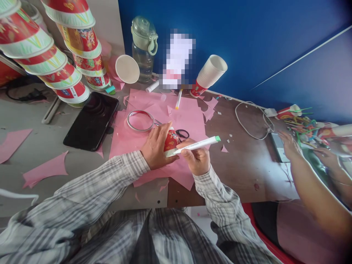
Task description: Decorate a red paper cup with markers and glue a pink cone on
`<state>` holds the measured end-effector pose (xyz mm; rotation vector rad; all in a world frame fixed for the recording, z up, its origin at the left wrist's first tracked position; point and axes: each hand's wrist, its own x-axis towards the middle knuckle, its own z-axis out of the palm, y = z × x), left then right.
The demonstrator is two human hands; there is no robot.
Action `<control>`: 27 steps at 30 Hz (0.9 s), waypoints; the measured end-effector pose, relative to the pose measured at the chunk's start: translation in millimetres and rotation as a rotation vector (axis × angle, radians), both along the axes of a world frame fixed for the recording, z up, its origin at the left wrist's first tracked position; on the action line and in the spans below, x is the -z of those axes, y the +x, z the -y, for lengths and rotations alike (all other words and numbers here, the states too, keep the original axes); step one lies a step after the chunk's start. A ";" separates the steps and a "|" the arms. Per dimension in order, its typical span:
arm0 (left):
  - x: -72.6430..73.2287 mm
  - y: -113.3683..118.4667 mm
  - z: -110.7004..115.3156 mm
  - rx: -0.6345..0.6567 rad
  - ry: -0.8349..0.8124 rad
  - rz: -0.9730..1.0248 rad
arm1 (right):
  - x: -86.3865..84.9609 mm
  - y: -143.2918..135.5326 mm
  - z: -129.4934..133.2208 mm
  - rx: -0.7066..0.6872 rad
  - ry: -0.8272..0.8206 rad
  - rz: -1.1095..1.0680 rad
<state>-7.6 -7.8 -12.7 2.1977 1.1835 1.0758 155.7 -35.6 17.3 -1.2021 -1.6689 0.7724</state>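
Observation:
My left hand [157, 146] is closed around a red patterned paper cup [171, 142], which lies on its side over pink paper [189, 117]. Between the thumb and fingers of my right hand [198, 160] is a white marker [199, 144] with a green end pointing up to the right. The marker's tip meets the cup's pale band near the rim. Behind the cup lie scissors, of which a black handle loop [182, 133] shows. A round ring-shaped object with a silvery edge [140, 121] rests left of them; part of the cup is hidden by my fingers.
Tall stacks of decorated paper cups [73, 90] stand at the left beside a black phone [92, 121]. A water bottle [143, 55], a stack of white cups [210, 71] and a yellow-tipped marker [178, 99] are at the back. Another person's hand [290, 145] is at the right.

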 end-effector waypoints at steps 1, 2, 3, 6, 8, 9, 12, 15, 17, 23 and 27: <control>0.0 -0.2 -0.2 0.001 -0.005 -0.004 | 0.4 -0.1 -0.1 0.023 0.002 0.002; 0.1 -0.4 -0.4 -0.001 -0.012 -0.010 | 0.8 -0.2 -0.3 0.045 0.003 -0.005; 0.2 -0.6 -0.5 -0.003 -0.019 -0.016 | 1.2 -0.4 -0.4 0.062 0.003 -0.025; 0.1 -0.9 -0.8 -0.002 -0.026 -0.027 | 2.0 -0.7 -0.8 0.057 -0.017 -0.134; -0.4 -0.9 -0.5 0.003 -0.026 -0.027 | 1.5 -0.7 -0.9 0.036 -0.035 -0.172; -0.8 -0.9 -0.4 0.004 -0.027 -0.025 | 0.7 -0.7 -0.9 0.031 -0.041 -0.169; -1.8 -0.6 0.1 0.001 -0.036 -0.022 | -2.0 -0.6 -0.3 0.018 -0.056 -0.103; -1.4 -0.4 -0.1 -0.001 -0.035 -0.016 | -2.1 -0.8 0.3 0.061 -0.040 -0.066; -0.7 -0.6 -0.6 0.002 -0.028 -0.006 | 0.3 -1.1 -0.1 0.116 -0.044 -0.120; 0.2 -1.1 -1.6 0.026 -0.018 0.005 | 8.6 -1.7 -5.2 0.169 -0.151 -0.428; 0.0 -0.9 -1.4 0.022 -0.022 0.005 | 10.2 -1.1 -6.8 0.185 -0.170 -0.428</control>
